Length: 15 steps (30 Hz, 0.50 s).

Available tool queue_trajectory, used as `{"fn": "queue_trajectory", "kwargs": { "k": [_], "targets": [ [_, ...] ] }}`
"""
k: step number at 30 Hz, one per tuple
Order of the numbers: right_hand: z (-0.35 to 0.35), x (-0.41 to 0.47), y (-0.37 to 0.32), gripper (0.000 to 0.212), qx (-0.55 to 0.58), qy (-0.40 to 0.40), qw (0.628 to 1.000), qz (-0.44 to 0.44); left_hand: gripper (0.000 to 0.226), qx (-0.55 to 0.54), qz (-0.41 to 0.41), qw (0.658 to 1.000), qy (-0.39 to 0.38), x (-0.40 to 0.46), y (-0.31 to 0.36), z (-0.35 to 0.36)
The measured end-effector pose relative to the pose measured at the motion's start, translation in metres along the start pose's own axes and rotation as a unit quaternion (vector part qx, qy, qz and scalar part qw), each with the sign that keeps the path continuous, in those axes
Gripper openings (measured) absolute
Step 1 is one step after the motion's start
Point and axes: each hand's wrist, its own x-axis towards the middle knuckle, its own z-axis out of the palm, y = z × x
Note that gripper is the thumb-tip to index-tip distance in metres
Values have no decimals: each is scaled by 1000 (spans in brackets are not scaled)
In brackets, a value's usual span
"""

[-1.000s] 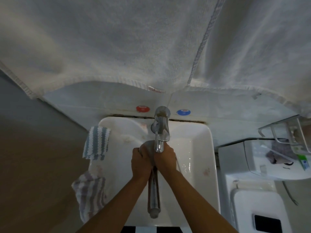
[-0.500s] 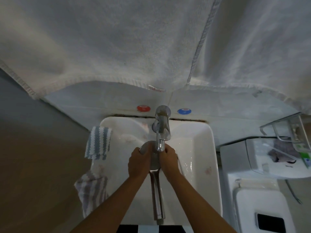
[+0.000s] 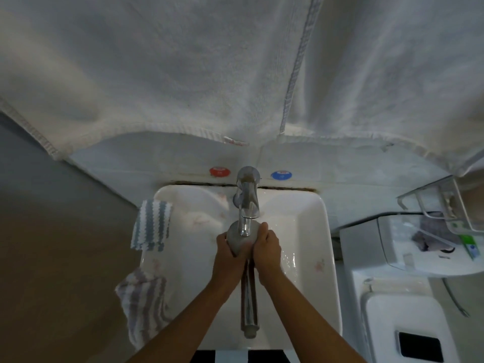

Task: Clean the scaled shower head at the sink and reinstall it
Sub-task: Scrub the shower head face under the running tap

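Note:
A chrome shower head (image 3: 236,241) with a long handle (image 3: 248,305) lies over the white sink (image 3: 311,231), its round face under the tap spout (image 3: 246,208). My left hand (image 3: 227,258) grips the head from the left. My right hand (image 3: 265,247) wraps it from the right, thumb up by the spout. The handle points toward me between my forearms. Water glistens on the basin to the right of my hands; I cannot tell whether the tap runs.
A blue-and-white striped cloth (image 3: 152,226) and a second striped cloth (image 3: 142,302) hang over the sink's left rim. Red (image 3: 219,171) and blue (image 3: 280,175) caps flank the tap. White towels (image 3: 235,69) hang overhead. A toilet (image 3: 408,258) stands at right.
Both hands have shifted slightly on the shower head, the handle's end swinging a little under the spout. The view has moved slightly.

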Motion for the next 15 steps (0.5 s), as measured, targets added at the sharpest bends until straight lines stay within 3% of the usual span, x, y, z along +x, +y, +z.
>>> {"fn": "queue_trajectory", "kwargs": {
  "k": [4, 6, 10, 13, 15],
  "targets": [
    [-5, -3, -4, 66, -17, -70, 997, 14, 43, -43, 19, 998, 41, 1, 0, -3],
    [-12, -16, -7, 64, -39, -115, 992, 21, 34, -65, 13, 996, 59, 4, 3, -5],
    [-36, -50, -4, 60, -1, -260, 957, 128, 23, 28, 45, 996, 67, 3, 6, -7],
    [-47, -66, 9, 46, 23, -256, 958, 127, 23, 104, 55, 991, 70, -3, 5, -7],
    [-47, -68, 18, 39, 37, -236, 964, 116, 24, 127, 67, 979, 143, -12, 12, -12]
  ]
}}
